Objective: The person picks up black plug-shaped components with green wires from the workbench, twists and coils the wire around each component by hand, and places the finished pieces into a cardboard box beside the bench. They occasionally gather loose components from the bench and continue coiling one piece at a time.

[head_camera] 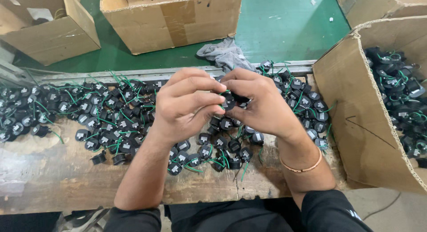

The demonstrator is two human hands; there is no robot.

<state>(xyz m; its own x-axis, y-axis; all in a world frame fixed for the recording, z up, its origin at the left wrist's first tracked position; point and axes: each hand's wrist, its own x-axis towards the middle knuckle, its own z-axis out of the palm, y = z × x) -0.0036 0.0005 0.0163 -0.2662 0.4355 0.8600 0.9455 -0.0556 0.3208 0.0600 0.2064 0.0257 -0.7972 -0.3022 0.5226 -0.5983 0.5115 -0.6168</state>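
Where both hands meet, a small black round part (231, 100), seemingly green-wired.

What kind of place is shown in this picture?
Probably a small factory assembly bench: many identical small black parts with green wires cover a worn wooden bench, a cardboard box holds more, and both hands work on one part.

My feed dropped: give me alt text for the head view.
Left hand and right hand together pinch a small black round part with green wire above a wooden bench strewn with similar parts; a cardboard box at right holds more.
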